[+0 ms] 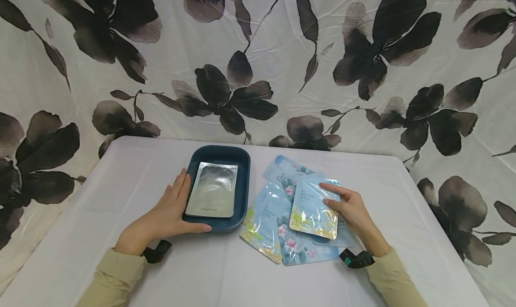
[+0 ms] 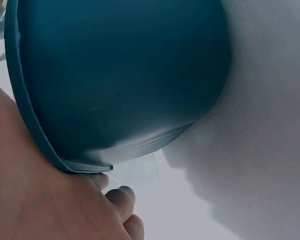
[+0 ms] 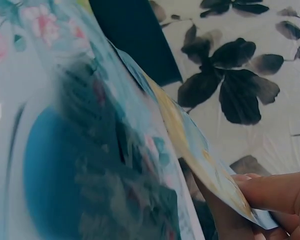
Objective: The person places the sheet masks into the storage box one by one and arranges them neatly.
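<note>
I see L hand (image 1: 167, 213) spread against tray (image 1: 244, 186), prob to steady it; R hand (image 1: 354, 207) pinches blue pkt (image 1: 311, 212) by edge.

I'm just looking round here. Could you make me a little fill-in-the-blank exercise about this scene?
1. A silvery packet lies in the dark blue tray, and the hand touching the tray's rim is the person's ____ one.
2. The other hand pinches a sachet that is mainly light ____.
3. The backdrop is printed with large dark ____ and leaves.
4. The tablecloth is plain ____.

Missing words: left; blue; flowers; white.
</note>
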{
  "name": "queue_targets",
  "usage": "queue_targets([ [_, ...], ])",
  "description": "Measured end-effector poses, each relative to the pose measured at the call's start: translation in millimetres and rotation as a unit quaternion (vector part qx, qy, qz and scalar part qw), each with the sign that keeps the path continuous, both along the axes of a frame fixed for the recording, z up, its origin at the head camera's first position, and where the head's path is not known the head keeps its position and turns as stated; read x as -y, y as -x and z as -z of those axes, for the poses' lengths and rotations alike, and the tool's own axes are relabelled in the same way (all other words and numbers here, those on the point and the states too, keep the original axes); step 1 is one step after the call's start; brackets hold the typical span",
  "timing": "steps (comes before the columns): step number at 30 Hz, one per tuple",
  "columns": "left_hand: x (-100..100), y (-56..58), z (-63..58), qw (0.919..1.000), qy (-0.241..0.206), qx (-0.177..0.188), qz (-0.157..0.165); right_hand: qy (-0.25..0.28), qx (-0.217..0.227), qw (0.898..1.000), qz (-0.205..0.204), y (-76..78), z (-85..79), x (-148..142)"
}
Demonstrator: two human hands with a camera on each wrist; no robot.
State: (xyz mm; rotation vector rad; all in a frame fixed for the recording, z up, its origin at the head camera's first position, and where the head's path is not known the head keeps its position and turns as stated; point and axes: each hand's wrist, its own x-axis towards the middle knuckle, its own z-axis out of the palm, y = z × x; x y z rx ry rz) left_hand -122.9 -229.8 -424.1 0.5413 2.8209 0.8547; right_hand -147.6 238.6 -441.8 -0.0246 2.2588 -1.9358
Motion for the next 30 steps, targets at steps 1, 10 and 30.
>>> queue_targets([
  [1,-0.3,0.1,0.2,1.0,0.001,0.0,0.0,0.004,0.002,1.0,-0.003,3.0,-0.1,3.2],
  [10,-1.7,-1.1,-1.9,1.0,0.001,0.002,-0.002,0.049,0.01,0.998,-0.031,24.4,-9.3,33.5],
  [30,-0.7,-0.5,0.7,1.0,0.007,-0.001,-0.004,0.096,-0.029,0.989,-0.106,58.9,-36.2,112.9],
])
